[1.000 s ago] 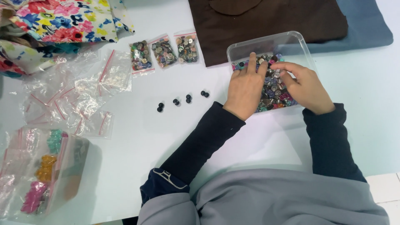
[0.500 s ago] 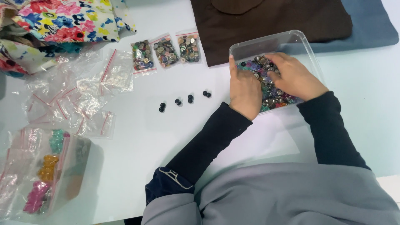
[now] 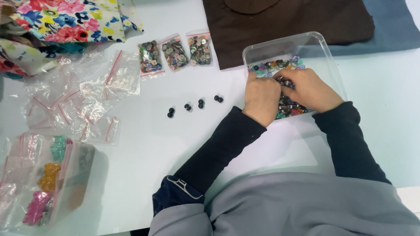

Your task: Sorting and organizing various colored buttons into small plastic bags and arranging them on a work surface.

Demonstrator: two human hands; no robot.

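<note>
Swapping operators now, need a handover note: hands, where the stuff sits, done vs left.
Left hand and right hand: both down in the clear plastic tub, fingers buried in the mixed buttons; whether either grips one cannot be told.
Done: four pairs of small black buttons laid in a row on the white table, left of the tub; three filled button bags lie above them.
Left: tub still holds many buttons; empty zip bags lie unused at far left.

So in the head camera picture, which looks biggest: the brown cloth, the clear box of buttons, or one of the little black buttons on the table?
1. Brown cloth, the biggest, though partly cut off by the picture's edge.
2. Clear box.
3. Black button, by far the smallest.
</note>
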